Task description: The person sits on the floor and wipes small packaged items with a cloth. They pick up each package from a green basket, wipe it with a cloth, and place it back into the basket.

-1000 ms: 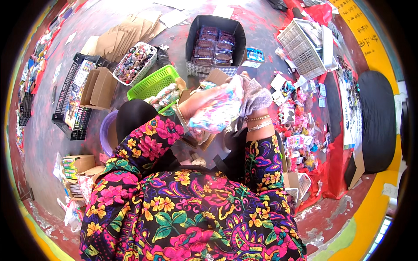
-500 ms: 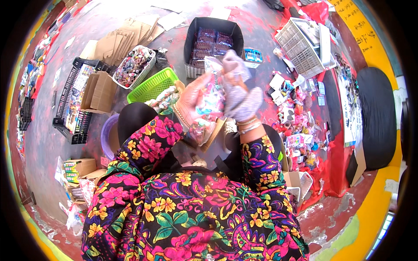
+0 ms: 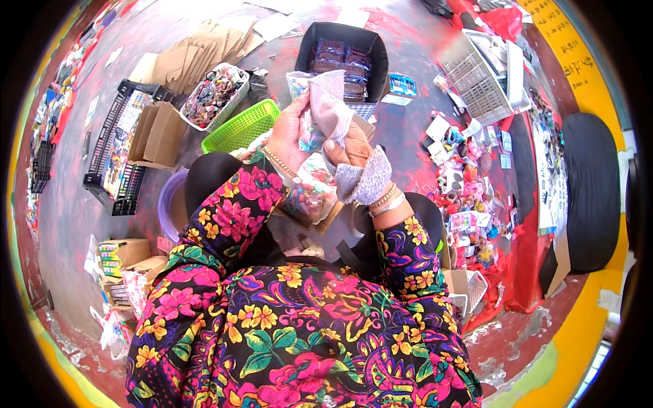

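Note:
Above my lap, my left hand (image 3: 288, 133) is closed around a clear plastic bag (image 3: 309, 132) with pastel-coloured contents or print. A lilac-grey piece of soft cloth (image 3: 330, 102) rises between the hands, its upper end beside my left fingertips. Curled fingers of my right hand (image 3: 352, 148) grip this cloth, and a wide fold of it (image 3: 367, 178) hangs over the wrist side. Just below the hands sits another clear bag (image 3: 314, 190) of colourful small items, at a brown cardboard edge (image 3: 331, 221). Whether the cloth enters the upper bag is hidden.
A green basket (image 3: 241, 128), a white basket of hair ties (image 3: 215, 97) and an open cardboard box (image 3: 155, 136) stand left. Ahead is a black-lined bin (image 3: 377, 61) of dark packets. To the right lie piled colourful goods (image 3: 469, 197) and a tilted white crate (image 3: 476, 81).
My right hand has turned, and the cloth now stands upright out of its curled fingers instead of spreading over them. My left hand has shifted slightly up, still holding the bag.

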A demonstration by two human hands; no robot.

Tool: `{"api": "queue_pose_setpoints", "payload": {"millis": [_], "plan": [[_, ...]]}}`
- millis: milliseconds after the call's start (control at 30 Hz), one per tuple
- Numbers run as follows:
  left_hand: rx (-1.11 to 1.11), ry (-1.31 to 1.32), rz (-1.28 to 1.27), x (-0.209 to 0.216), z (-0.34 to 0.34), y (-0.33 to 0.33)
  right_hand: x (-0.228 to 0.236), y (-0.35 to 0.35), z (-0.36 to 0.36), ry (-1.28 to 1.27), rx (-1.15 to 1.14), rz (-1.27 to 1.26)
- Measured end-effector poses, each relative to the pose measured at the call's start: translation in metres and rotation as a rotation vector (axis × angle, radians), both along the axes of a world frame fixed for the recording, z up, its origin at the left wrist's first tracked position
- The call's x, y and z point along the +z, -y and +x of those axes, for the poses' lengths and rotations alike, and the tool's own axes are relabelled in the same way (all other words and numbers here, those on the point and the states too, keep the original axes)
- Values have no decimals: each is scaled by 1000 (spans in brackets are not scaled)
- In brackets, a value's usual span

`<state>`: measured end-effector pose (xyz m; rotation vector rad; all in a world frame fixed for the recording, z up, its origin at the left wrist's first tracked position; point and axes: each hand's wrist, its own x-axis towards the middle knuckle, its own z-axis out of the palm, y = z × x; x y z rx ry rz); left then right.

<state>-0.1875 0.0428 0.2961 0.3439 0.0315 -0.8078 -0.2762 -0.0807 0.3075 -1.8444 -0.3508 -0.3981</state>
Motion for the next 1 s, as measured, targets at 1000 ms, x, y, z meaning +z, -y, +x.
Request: {"api": "queue_pose_setpoints", "payload": {"millis": [1000], "plan": [[-350,426,400,37,-57,17,-38,53,16,-229,-349,1128]]}}
